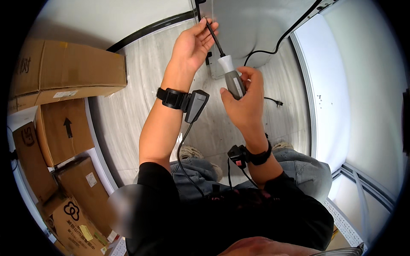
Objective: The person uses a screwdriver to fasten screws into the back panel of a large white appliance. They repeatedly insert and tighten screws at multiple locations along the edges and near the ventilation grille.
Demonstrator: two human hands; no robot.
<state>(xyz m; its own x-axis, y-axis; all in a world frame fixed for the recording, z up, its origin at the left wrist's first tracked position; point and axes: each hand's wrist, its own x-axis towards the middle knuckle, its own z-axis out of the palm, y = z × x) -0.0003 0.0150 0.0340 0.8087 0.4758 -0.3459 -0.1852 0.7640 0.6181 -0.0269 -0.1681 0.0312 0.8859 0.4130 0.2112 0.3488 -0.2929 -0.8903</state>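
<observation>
My right hand (pixel 247 104) is wrapped round the grey and white handle of a screwdriver (pixel 234 81). Its dark shaft slants up and left to the corner of a silver metal cabinet (pixel 252 27). At that end, the thumb and forefinger of my left hand (pixel 191 47) close round the shaft near its tip, while the other fingers are loosely curled beside it. My fingers partly hide the tip, and the fastener under it is too small to make out.
A black cable (pixel 279 42) runs down the cabinet, and a plug (pixel 279 103) lies on the wood-look floor (pixel 128 123). Cardboard boxes (pixel 81 72) are stacked on the left. A white panel (pixel 329 98) stands on the right. Wrist-strapped devices (pixel 197 106) trail cables toward my body.
</observation>
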